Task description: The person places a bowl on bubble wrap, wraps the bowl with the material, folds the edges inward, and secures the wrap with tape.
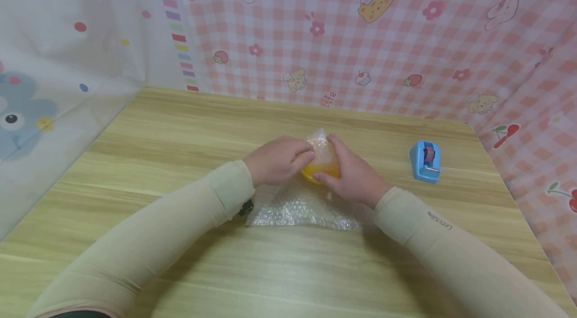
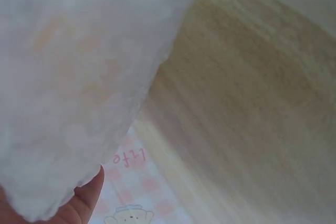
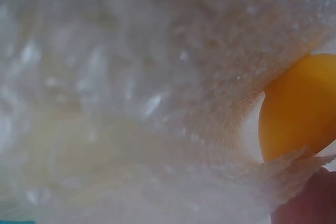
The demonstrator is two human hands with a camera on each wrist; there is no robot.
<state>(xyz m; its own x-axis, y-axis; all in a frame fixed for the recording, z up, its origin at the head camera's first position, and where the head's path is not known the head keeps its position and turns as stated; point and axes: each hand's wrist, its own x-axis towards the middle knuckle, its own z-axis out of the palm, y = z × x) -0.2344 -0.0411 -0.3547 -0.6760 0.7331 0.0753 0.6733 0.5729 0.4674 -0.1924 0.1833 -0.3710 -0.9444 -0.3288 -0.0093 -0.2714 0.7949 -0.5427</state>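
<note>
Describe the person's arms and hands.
The left sleeve and right sleeve are pale beige and cuffed; the right bears small dark lettering. A small black object shows beside the left cuff. The left hand and right hand are gloveless.

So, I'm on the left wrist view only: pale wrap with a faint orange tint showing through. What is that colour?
Observer: A rounded yellow object; the right wrist view shows part of it uncovered, past an edge of the bubble wrap.

Operator: Is anything steadying it?

Observer: Yes, in the head view the right grip holds it from the person's right.

Operator: And is there tape within view?

Observer: The head view shows a blue tape dispenser on the table, off to the person's right.
</note>
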